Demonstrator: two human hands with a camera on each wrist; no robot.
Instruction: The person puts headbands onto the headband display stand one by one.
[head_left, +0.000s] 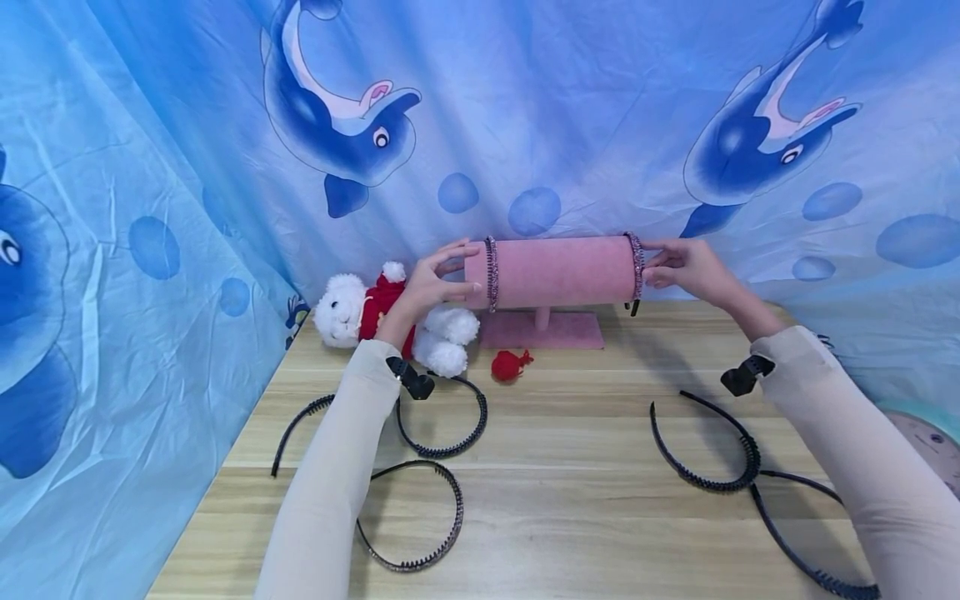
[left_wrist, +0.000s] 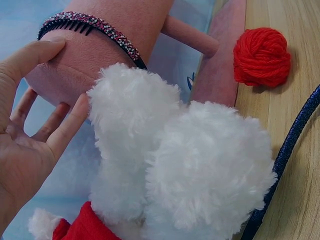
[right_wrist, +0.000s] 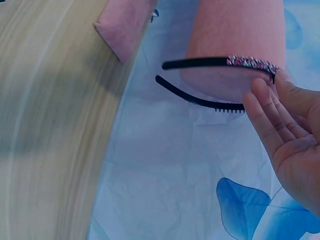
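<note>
A pink velvety cylinder stand [head_left: 562, 271] has a rhinestone headband at either end. My left hand [head_left: 438, 279] is at its left end, just outside the left headband [head_left: 492, 273]. In the left wrist view, the thumb [left_wrist: 42, 52] lies against the cylinder's end beside that headband and the other fingers spread below. My right hand [head_left: 686, 268] is at the other end, extended fingertips right at the edge of the right headband [head_left: 636, 265]. In the right wrist view this headband [right_wrist: 200, 62] circles the cylinder's end, its black tips pointing left; the fingers [right_wrist: 267, 125] hide part of it.
A white plush bear [head_left: 341, 312] in red lies left of the stand. A small red yarn ball [head_left: 507, 366] sits before the base [head_left: 577, 331]. Several dark headbands, including one at front left [head_left: 459, 517] and one at right [head_left: 750, 458], lie on the wooden table [head_left: 570, 500].
</note>
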